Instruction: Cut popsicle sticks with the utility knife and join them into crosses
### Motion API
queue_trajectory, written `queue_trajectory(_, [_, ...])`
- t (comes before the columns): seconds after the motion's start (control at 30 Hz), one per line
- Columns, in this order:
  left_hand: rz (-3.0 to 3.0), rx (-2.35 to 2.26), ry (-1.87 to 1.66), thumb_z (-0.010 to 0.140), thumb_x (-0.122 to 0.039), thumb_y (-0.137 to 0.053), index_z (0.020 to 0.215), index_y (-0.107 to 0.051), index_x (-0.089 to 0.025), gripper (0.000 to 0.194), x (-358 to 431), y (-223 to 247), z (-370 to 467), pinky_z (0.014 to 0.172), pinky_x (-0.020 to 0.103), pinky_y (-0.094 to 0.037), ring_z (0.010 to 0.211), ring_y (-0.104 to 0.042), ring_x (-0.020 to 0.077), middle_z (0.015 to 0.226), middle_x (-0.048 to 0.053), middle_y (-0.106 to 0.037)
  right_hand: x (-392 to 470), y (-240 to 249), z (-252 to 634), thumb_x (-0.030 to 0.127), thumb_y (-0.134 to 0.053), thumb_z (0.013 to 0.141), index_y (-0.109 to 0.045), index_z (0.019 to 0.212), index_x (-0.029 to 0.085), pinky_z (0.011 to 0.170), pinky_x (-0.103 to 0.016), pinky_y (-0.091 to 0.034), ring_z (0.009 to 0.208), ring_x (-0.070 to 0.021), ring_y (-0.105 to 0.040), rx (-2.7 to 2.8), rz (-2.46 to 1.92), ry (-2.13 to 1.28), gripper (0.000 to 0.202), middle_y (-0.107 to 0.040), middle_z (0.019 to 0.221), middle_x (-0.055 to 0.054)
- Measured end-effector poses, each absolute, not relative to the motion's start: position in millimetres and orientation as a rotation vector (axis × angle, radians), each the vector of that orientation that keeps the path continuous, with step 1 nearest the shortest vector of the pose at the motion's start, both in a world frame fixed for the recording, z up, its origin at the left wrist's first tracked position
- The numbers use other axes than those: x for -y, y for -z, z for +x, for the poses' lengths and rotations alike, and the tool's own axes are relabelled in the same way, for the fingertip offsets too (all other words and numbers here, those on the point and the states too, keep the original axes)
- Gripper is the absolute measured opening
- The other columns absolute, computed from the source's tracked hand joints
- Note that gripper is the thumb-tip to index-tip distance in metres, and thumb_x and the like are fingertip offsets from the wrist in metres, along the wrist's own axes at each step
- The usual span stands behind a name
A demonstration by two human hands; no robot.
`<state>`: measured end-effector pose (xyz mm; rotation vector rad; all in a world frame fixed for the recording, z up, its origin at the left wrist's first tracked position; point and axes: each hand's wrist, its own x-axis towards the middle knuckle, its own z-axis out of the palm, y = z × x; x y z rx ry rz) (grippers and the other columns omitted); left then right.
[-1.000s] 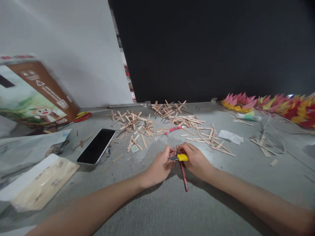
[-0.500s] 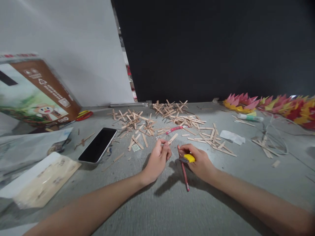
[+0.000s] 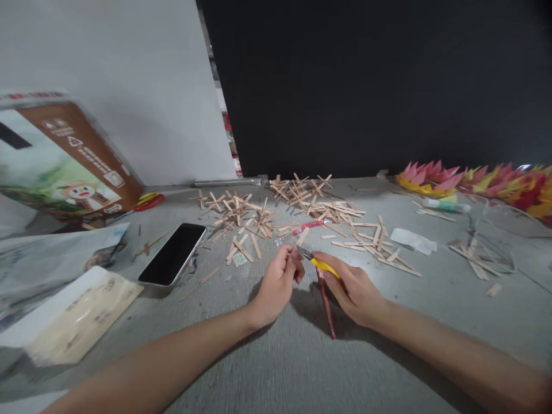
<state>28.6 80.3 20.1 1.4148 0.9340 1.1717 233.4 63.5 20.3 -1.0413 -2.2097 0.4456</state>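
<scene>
My left hand (image 3: 278, 282) is closed, pinching a wooden craft stick (image 3: 303, 236) whose far end sticks up beyond the fingertips. In my right hand (image 3: 360, 290) is a yellow-handled cutter (image 3: 324, 267), its grey metal tip against or very near the stick at the left fingertips. A red pencil (image 3: 326, 305) lies on the table below the right hand, its upper end partly hidden behind the cutter and fingers. Just beyond the hands lies a red wrapped strip (image 3: 307, 227), among loose craft sticks (image 3: 366, 247).
Several sticks joined into crosses (image 3: 233, 210) lie piled toward the back. To the left are a phone (image 3: 173, 256), a plastic packet (image 3: 81, 316) and a printed carton (image 3: 86, 167). At right stand folded paper petals (image 3: 431, 178), a glue stick (image 3: 446, 206) and a looped cable (image 3: 495, 267).
My right hand has turned and brought the cutter up and left from above the pencil to the craft stick. The left hand stays nearly in place, still pinching the stick.
</scene>
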Motion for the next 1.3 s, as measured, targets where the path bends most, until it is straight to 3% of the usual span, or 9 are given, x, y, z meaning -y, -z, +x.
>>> queue_trajectory(0.17, [1.458,-0.914,-1.187,0.108,-0.054,-0.04,0.094,-0.047,-0.021,0.036,-80.4,-17.6,27.9,0.066,0.025,-0.039,0.064,-0.046,0.0123,0.068,-0.006,-0.047,-64.1,-17.9,235.3,0.026,-0.039,0.11,-0.044,0.151,0.028,0.081,-0.03,-0.057,0.094,-0.0204,-0.073,2.206,-0.993,-0.436,0.041,-0.073,0.108,-0.009])
queue_trajectory(0.4, [1.514,-0.934,-1.19,0.109,-0.049,-0.04,0.095,-0.045,-0.022,0.031,-81.8,-13.7,26.5,0.067,0.025,-0.038,0.064,-0.046,0.0121,0.069,-0.006,-0.048,-65.1,-16.6,233.9,0.026,-0.04,0.11,-0.045,0.153,0.027,0.074,-0.03,-0.056,0.081,-0.0184,-0.07,2.205,-1.013,-0.421,0.043,-0.073,0.105,-0.008])
queue_trajectory(0.6, [1.586,-0.98,-1.184,0.109,-0.047,-0.039,0.091,-0.048,-0.021,0.033,-82.6,-14.3,24.5,0.064,0.025,-0.039,0.062,-0.048,0.0122,0.068,-0.004,-0.051,-64.3,-15.5,234.8,0.025,-0.041,0.11,-0.044,0.154,0.028,0.08,-0.031,-0.058,0.097,-0.0208,-0.073,2.191,-1.024,-0.438,0.044,-0.073,0.12,-0.011])
queue_trajectory(0.77, [1.742,-1.139,-1.171,0.11,-0.04,-0.037,0.088,-0.051,-0.021,0.032,-81.4,-18.6,20.4,0.066,0.026,-0.041,0.064,-0.055,0.0132,0.07,-0.003,-0.058,-62.5,-16.2,233.9,0.024,-0.042,0.109,-0.046,0.153,0.027,0.084,-0.03,-0.057,0.1,-0.0202,-0.073,2.161,-0.986,-0.512,0.044,-0.073,0.121,-0.01])
queue_trajectory(0.87, [1.873,-1.216,-1.152,0.11,-0.034,-0.038,0.092,-0.054,-0.021,0.027,-82.5,-20.0,16.8,0.069,0.027,-0.043,0.066,-0.059,0.014,0.073,-0.001,-0.061,-59.1,-16.8,230.9,0.025,-0.043,0.109,-0.048,0.151,0.027,0.077,-0.027,-0.055,0.086,-0.0168,-0.071,2.118,-1.02,-0.589,0.042,-0.074,0.115,-0.008])
queue_trajectory(1.0, [1.968,-1.262,-1.163,0.109,-0.029,-0.037,0.098,-0.054,-0.022,0.022,-83.7,-17.3,14.0,0.073,0.027,-0.045,0.073,-0.062,0.0155,0.078,0.0,-0.063,-52.5,-18.5,226.6,0.025,-0.043,0.109,-0.049,0.15,0.027,0.061,-0.024,-0.048,0.061,-0.0128,-0.059,2.085,-1.081,-0.667,0.042,-0.072,0.092,-0.002])
queue_trajectory(1.3, [1.94,-1.252,-1.11,0.111,-0.037,-0.031,0.098,-0.054,-0.022,0.03,-82.9,-18.2,13.4,0.073,0.028,-0.045,0.075,-0.06,0.0158,0.082,0.0,-0.063,-45.7,-23.8,219.8,0.027,-0.042,0.109,-0.05,0.149,0.025,0.056,-0.022,-0.046,0.051,-0.0118,-0.052,2.031,-1.154,-0.748,0.041,-0.066,0.076,0.002])
